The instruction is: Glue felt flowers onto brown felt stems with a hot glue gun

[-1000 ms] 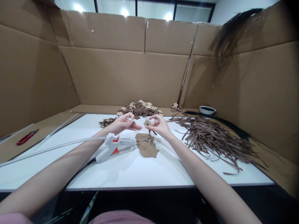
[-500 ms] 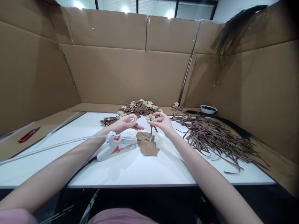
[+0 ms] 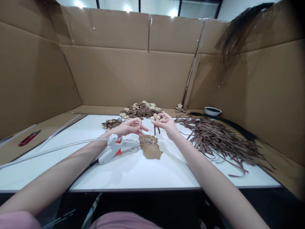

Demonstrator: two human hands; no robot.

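Note:
Between the thumb and fingers of my right hand (image 3: 167,125) is a beige flower (image 3: 155,117), held upright above the table. Two short brown strips (image 3: 157,129) hang below it. My left hand (image 3: 130,127) is to the left of the flower, apart from it, with thumb and fingertips pinched together. Whatever is in that pinch is too small to make out. A white glue gun (image 3: 111,149) lies under my left forearm, its nozzle toward a ragged brown scrap (image 3: 151,151) with clear glue on it.
Behind my hands is a heap of brown and beige flowers (image 3: 143,109), with a smaller pile (image 3: 111,123) at its left. Brown strips (image 3: 219,140) spread over the right side, near a white bowl (image 3: 213,111). Red-handled cutters (image 3: 30,138) lie far left. Cardboard walls (image 3: 114,73) enclose the table.
The flower in my right hand has turned to face me more and shifted slightly right. My left hand's fingers have turned and dipped a little.

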